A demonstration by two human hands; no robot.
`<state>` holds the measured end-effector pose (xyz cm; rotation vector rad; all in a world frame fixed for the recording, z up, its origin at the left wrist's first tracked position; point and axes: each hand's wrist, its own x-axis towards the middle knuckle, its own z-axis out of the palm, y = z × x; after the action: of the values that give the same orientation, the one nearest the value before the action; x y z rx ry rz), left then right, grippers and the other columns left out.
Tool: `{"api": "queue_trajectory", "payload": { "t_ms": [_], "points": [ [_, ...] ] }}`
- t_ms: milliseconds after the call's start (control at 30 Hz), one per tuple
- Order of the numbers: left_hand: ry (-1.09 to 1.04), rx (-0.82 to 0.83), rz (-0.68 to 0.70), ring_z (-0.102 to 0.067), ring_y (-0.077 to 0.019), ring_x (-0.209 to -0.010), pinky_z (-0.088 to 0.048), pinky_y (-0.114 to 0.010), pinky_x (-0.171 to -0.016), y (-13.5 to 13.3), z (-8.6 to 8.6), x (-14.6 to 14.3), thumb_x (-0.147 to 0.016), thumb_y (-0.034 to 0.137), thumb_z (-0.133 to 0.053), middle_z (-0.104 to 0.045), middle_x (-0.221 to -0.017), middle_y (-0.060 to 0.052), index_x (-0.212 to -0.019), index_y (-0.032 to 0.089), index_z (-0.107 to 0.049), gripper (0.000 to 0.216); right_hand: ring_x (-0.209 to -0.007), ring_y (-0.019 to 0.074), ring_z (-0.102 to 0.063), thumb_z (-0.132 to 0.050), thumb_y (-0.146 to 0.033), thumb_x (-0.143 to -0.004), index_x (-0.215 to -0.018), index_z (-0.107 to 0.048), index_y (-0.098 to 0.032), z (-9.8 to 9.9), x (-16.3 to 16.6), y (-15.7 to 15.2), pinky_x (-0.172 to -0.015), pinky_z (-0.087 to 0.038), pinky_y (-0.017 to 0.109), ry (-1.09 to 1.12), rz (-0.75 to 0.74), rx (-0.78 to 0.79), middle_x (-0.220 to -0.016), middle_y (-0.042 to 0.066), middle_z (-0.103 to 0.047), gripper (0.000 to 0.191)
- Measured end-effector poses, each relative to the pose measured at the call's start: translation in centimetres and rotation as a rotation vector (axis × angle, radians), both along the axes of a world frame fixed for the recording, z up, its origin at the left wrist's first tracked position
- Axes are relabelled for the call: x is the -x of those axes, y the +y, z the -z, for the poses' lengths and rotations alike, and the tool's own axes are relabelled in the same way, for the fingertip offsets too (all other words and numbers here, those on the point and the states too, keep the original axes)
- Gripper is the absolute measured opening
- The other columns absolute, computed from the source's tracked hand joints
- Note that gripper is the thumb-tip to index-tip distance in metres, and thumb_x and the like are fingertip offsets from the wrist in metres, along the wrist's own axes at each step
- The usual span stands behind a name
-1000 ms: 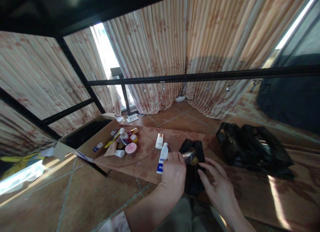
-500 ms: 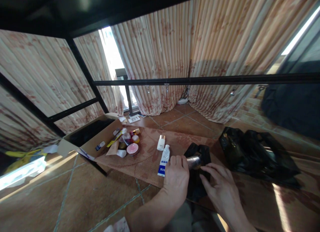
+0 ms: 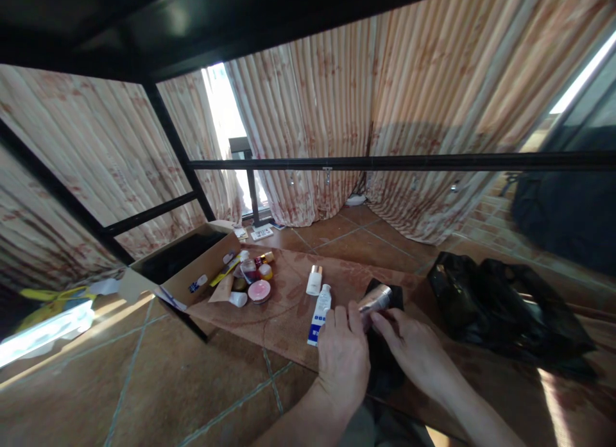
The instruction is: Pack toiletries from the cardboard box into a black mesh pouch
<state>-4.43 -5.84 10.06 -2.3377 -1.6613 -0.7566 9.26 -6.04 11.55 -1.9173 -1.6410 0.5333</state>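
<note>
My left hand [image 3: 344, 360] is closed around the lower end of a shiny silvery-pink cylinder [image 3: 376, 298], perhaps a cosmetic bottle; its label is too blurred to read. The cylinder tilts up to the right. My right hand [image 3: 414, 344] pinches it from the right, thumb and fingers against its side. Beneath both hands lies a black plastic bag [image 3: 385, 370], partly hidden. Just left of my left hand, a white and blue tube [image 3: 320, 312] lies on the brown cloth, its lower end partly covered by the hand. Beyond the tube is a white bottle with a gold cap [image 3: 314, 281].
An open cardboard box [image 3: 206, 267] stands at the left end of the cloth-covered surface [image 3: 289, 306]. Beside it cluster several cosmetics, including a round pink container [image 3: 259, 291]. Another black plastic bag [image 3: 500, 299] lies at right. A black metal bar [image 3: 409, 163] crosses behind.
The cylinder has come up out of the black bag's opening and now points more upward. My right hand has moved in from beside it to grip it. The view has shifted slightly.
</note>
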Motion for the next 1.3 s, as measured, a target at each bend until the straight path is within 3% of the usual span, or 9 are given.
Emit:
{"api": "queue_trajectory", "payload": {
  "t_ms": [133, 233, 433, 567, 667, 833, 933, 1067, 1300],
  "points": [
    [-0.170, -0.002, 0.035, -0.053, -0.0224, -0.091, -0.049, -0.037, -0.076, -0.2, -0.8, 0.1, -0.083, 0.023, -0.056, -0.056, -0.105, -0.008, -0.125, 0.019, -0.046, 0.044, -0.056, 0.0193, -0.062, -0.043, -0.056, -0.085, -0.097, -0.058, -0.017, -0.4, 0.4, 0.2, -0.053, -0.041, 0.028, 0.336, 0.006, 0.012, -0.059, 0.001, -0.063, 0.043],
    [-0.366, 0.078, 0.078, -0.053, -0.0220, -0.096, -0.047, -0.037, -0.083, -0.5, -0.9, -0.3, -0.080, 0.024, -0.060, -0.056, -0.107, -0.006, -0.126, 0.023, -0.045, 0.049, -0.047, 0.0136, -0.053, -0.054, -0.057, -0.078, -0.095, -0.058, -0.017, -0.6, 1.0, 0.1, -0.044, -0.037, 0.023, 0.661, 0.057, -0.063, -0.057, -0.003, -0.058, 0.044],
    [-0.602, 0.300, 0.257, -0.049, -0.0210, -0.112, -0.040, -0.036, -0.099, -1.3, -1.0, -0.2, -0.074, 0.016, -0.062, -0.053, -0.121, -0.005, -0.134, 0.026, -0.036, 0.066, -0.057, 0.0134, -0.059, -0.070, -0.046, -0.069, -0.089, -0.061, -0.016, -0.9, 2.2, -0.6, -0.051, -0.044, 0.023, 0.879, 0.203, -0.296, -0.071, 0.001, -0.067, 0.037],
    [-0.669, 0.361, 0.330, -0.043, -0.0202, -0.120, -0.034, -0.036, -0.106, -1.0, -1.1, 1.1, -0.070, 0.012, -0.062, -0.044, -0.135, -0.004, -0.139, 0.028, -0.029, 0.077, -0.066, 0.0159, -0.064, -0.073, -0.040, -0.066, -0.089, -0.062, -0.017, -1.2, 2.2, -0.7, -0.061, -0.051, 0.027, 0.827, 0.303, -0.505, -0.078, 0.003, -0.070, 0.035],
    [-0.726, 0.422, 0.243, -0.050, -0.0182, -0.107, -0.041, -0.035, -0.097, -0.3, -0.3, 1.9, -0.070, 0.014, -0.061, -0.046, -0.131, -0.006, -0.139, 0.026, -0.028, 0.077, -0.065, 0.0173, -0.065, -0.073, -0.040, -0.066, -0.083, -0.064, -0.016, -1.7, 1.7, -0.7, -0.063, -0.053, 0.030, 0.715, 0.406, -0.617, -0.074, 0.004, -0.070, 0.031],
    [-0.720, 0.585, 0.138, -0.056, -0.0150, -0.083, -0.046, -0.032, -0.081, 1.0, 1.2, 1.7, -0.074, 0.033, -0.063, -0.055, -0.116, -0.007, -0.132, 0.021, -0.039, 0.064, -0.066, 0.0196, -0.066, -0.069, -0.041, -0.071, -0.077, -0.068, -0.013, -2.0, 0.4, -1.0, -0.067, -0.054, 0.033, 0.521, 0.455, -0.669, -0.074, 0.008, -0.071, 0.028],
    [-0.648, 0.652, 0.135, -0.058, -0.0175, -0.087, -0.045, -0.033, -0.085, 1.7, 1.6, 1.3, -0.072, 0.034, -0.065, -0.059, -0.109, -0.007, -0.126, 0.019, -0.046, 0.059, -0.069, 0.0198, -0.067, -0.066, -0.040, -0.074, -0.081, -0.069, -0.013, -1.7, -0.1, -1.2, -0.069, -0.054, 0.034, 0.495, 0.462, -0.661, -0.078, 0.009, -0.072, 0.029],
    [-0.582, 0.718, 0.182, -0.061, -0.0189, -0.089, -0.046, -0.031, -0.083, 2.4, 2.1, 0.9, -0.073, 0.020, -0.058, -0.065, -0.096, -0.006, -0.119, 0.019, -0.052, 0.046, -0.075, 0.0208, -0.068, -0.065, -0.039, -0.074, -0.086, -0.068, -0.013, -1.4, -0.4, -1.4, -0.073, -0.054, 0.035, 0.517, 0.446, -0.631, -0.084, 0.010, -0.072, 0.029],
    [-0.644, 0.670, 0.214, -0.062, -0.0183, -0.097, -0.046, -0.030, -0.089, 1.9, 2.8, -0.1, -0.071, 0.006, -0.049, -0.067, -0.102, -0.005, -0.117, 0.019, -0.051, 0.048, -0.070, 0.0215, -0.066, -0.066, -0.044, -0.069, -0.091, -0.062, -0.015, -0.5, -0.3, -2.0, -0.063, -0.051, 0.032, 0.377, 0.429, -0.414, -0.081, 0.008, -0.071, 0.037]
  ]
}}
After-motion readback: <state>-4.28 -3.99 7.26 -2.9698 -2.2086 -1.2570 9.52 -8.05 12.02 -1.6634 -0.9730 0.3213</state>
